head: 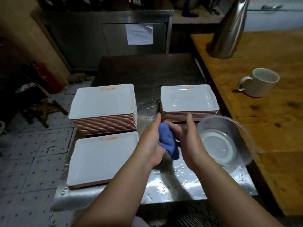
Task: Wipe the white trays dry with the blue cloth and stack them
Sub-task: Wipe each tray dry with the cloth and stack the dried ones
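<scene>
Three piles of white trays (102,99), one blue cloth (168,141), one clear bowl (226,143), one white mug (260,82).

blue cloth (168,141) bunched between hands, three white tray stacks (103,102)

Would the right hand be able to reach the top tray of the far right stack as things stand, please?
Probably yes: the right hand is just in front of that stack with nothing between them, though it first must let go of the blue cloth it shares with the left hand.

I stand at a wet steel bench (164,182); a wooden counter (262,112) is on my right, a dotted tile floor (32,153) on my left, a steel cabinet (114,30) behind.
</scene>
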